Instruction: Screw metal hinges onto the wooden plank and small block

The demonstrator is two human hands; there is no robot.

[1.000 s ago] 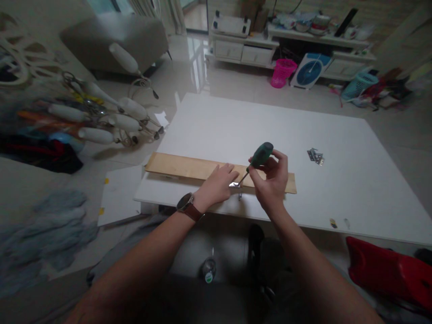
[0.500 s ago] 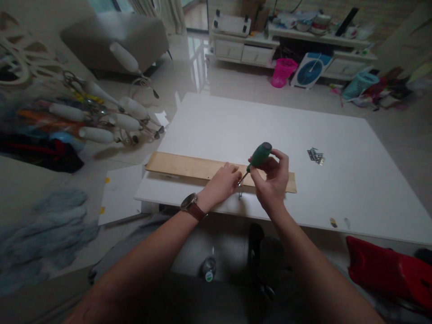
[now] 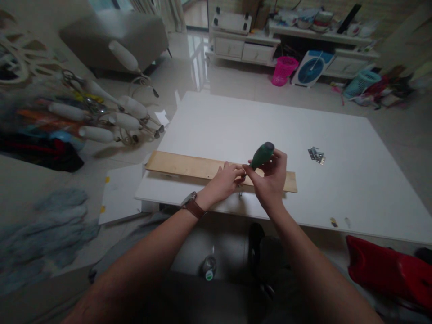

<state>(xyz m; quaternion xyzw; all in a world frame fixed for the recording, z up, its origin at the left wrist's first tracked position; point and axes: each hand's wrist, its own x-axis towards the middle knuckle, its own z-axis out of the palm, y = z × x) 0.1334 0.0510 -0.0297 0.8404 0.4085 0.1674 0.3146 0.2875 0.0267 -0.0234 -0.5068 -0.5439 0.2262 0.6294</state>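
A long pale wooden board [image 3: 182,165] lies along the near edge of the white tabletop [image 3: 286,130]. My right hand [image 3: 272,177] is closed on a green-handled screwdriver [image 3: 263,155], tilted with its dark butt end up and its tip toward the board. My left hand [image 3: 224,182], with a watch on the wrist, presses on the board; its fingertips pinch together close to the screwdriver's shaft. Whatever they hold is hidden. Just below them, a small metal piece [image 3: 240,194] shows at the board's near edge. My fingers cover the screwdriver's tip.
Several small metal brackets [image 3: 316,155] lie on the tabletop at right. A small yellow-and-black item [image 3: 334,222] sits by the near edge. A red plastic object [image 3: 384,265] is at lower right, and a bottle [image 3: 209,267] stands on the floor below. A lamp [image 3: 130,119] lies at left.
My right fingers have slid down the screwdriver toward its shaft and closer to my left fingertips. The screwdriver's handle has shifted slightly right. The board stays in place.
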